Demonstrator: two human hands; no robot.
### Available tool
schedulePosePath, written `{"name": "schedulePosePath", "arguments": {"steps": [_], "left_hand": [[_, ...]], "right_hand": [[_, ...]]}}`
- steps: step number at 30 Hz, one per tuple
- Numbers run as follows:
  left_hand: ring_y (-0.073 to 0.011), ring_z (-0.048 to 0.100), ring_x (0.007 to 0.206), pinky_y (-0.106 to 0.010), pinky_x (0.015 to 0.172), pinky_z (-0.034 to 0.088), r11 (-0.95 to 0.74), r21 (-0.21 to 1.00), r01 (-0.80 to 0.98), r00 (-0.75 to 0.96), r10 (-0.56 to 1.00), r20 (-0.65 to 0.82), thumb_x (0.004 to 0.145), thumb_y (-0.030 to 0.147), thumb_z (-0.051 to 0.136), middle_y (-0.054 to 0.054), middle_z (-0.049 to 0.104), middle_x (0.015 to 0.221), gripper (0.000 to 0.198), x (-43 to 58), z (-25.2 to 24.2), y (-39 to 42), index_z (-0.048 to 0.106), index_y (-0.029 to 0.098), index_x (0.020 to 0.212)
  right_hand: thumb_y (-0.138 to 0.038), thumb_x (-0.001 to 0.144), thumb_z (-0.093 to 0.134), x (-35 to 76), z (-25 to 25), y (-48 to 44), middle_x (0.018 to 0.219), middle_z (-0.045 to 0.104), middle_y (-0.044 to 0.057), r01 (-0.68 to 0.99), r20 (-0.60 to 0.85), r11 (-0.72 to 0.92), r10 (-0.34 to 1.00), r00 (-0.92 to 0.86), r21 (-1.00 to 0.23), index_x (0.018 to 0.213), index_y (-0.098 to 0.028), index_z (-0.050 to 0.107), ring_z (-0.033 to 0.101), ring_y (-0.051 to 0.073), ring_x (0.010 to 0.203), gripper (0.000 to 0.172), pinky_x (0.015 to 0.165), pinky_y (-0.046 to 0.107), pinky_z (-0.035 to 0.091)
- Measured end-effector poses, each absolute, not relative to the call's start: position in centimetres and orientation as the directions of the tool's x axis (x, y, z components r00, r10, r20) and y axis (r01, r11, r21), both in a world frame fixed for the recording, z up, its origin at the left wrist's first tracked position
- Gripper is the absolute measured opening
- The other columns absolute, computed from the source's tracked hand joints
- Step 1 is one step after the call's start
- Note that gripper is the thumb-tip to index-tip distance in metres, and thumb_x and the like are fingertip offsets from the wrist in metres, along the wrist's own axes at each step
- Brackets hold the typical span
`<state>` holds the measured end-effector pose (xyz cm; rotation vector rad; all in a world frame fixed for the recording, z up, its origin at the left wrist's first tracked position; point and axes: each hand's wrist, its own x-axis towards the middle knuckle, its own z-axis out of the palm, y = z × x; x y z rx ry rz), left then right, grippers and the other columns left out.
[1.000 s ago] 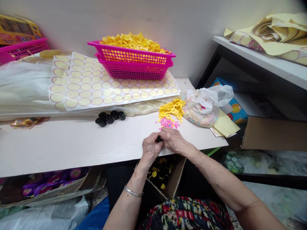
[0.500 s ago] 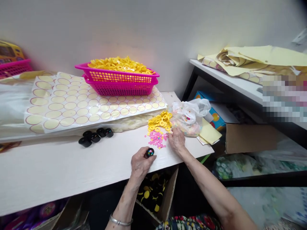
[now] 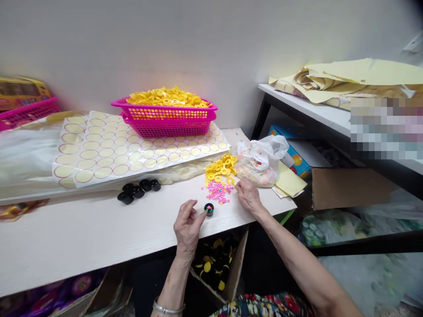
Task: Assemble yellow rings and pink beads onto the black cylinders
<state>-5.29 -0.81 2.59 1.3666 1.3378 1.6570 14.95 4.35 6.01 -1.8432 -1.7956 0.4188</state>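
A small round black cup (image 3: 209, 210) stands on the white table with coloured beads inside it. My left hand (image 3: 188, 226) is just left of the cup, fingers apart, its thumb tip at the cup's rim; whether it touches I cannot tell. My right hand (image 3: 248, 197) rests at the right edge of a pile of pink beads (image 3: 216, 192), its fingertips drawn together; what they hold, if anything, is hidden. Yellow rings (image 3: 220, 168) lie heaped just behind the beads. Several more black cups (image 3: 138, 191) sit in a group farther left.
Pink baskets (image 3: 172, 128) full of yellow rings stand on sticker sheets (image 3: 109, 152) at the back. A plastic bag (image 3: 261, 160) lies beyond my right hand. Below the table edge is a cardboard box (image 3: 239, 264) of black and yellow pieces. A shelf (image 3: 310, 108) stands at right.
My left hand has let go of the black cup, which now stands on the table, and has drawn back left with its fingers apart. The right hand has barely moved.
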Motion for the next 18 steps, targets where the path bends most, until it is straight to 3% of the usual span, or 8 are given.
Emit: {"name": "schedulePosePath", "arguments": {"steps": [2, 4, 9, 11, 14, 18], "left_hand": [[-0.0095, 0.048, 0.066, -0.021, 0.058, 0.041, -0.239, 0.971, 0.032, -0.329, 0.914, 0.236, 0.067, 0.027, 0.069, -0.004, 0.061, 0.089, 0.026, -5.2, 3.5, -1.9, 0.067, 0.017, 0.091], [-0.008, 0.048, 0.06, -0.02, 0.054, 0.04, -0.073, 0.993, -0.088, -0.264, 0.963, 0.048, 0.069, 0.031, 0.069, -0.004, 0.062, 0.08, 0.026, -5.0, 4.3, -2.9, 0.069, 0.016, 0.09], [-0.0033, 0.04, 0.044, -0.015, 0.04, 0.027, 0.282, 0.916, -0.287, -0.045, 0.951, -0.307, 0.059, 0.033, 0.076, 0.0, 0.057, 0.054, 0.03, -4.5, 5.3, -4.0, 0.071, 0.01, 0.079], [-0.003, 0.039, 0.042, -0.015, 0.038, 0.025, 0.315, 0.889, -0.332, -0.064, 0.933, -0.355, 0.055, 0.032, 0.078, 0.0, 0.056, 0.051, 0.03, -4.3, 5.5, -3.9, 0.07, 0.009, 0.073], [-0.0035, 0.038, 0.04, -0.015, 0.037, 0.024, 0.299, 0.88, -0.37, -0.11, 0.926, -0.36, 0.051, 0.031, 0.079, 0.001, 0.053, 0.047, 0.032, -4.1, 5.9, -3.4, 0.07, 0.008, 0.07], [-0.0045, 0.039, 0.042, -0.017, 0.04, 0.027, 0.253, 0.913, -0.321, -0.165, 0.934, -0.317, 0.052, 0.035, 0.078, 0.002, 0.052, 0.047, 0.033, -3.8, 6.2, -2.4, 0.071, 0.01, 0.072]], "right_hand": [[-0.019, 0.078, 0.045, 14.5, 7.3, 2.0, 0.069, 0.053, 0.001, 0.617, 0.031, 0.103, 0.992, -0.126, -0.78, 0.066, -0.016, 0.052, 0.048, 0.013, 0.068, 0.015, 0.063, 0.024, 0.034], [-0.02, 0.075, 0.048, 13.9, 8.1, -0.2, 0.06, 0.048, -0.003, 0.421, -0.09, 0.045, 0.951, -0.297, -0.906, 0.064, -0.016, 0.051, 0.043, 0.01, 0.061, 0.012, 0.058, 0.022, 0.031], [-0.021, 0.073, 0.05, 12.1, 8.2, -3.3, 0.055, 0.041, -0.005, 0.305, -0.246, -0.127, 0.887, -0.39, -0.944, 0.066, -0.014, 0.053, 0.035, 0.008, 0.054, 0.01, 0.052, 0.022, 0.026], [-0.024, 0.075, 0.053, 11.4, 7.9, -3.5, 0.068, 0.048, -0.003, 0.273, -0.165, -0.065, 0.918, -0.362, -0.96, 0.081, -0.015, 0.057, 0.038, 0.008, 0.056, 0.012, 0.053, 0.021, 0.03], [-0.025, 0.074, 0.061, 10.3, 7.4, -3.2, 0.088, 0.051, 0.001, 0.258, 0.09, 0.189, 0.931, -0.355, -0.948, 0.103, -0.018, 0.054, 0.045, 0.01, 0.068, 0.031, 0.061, 0.022, 0.037], [-0.019, 0.082, 0.05, 9.4, 6.8, -1.7, 0.077, 0.05, 0.001, 0.379, 0.277, 0.419, 0.884, -0.376, -0.825, 0.089, -0.017, 0.055, 0.046, 0.013, 0.073, 0.009, 0.069, 0.025, 0.037]]}}
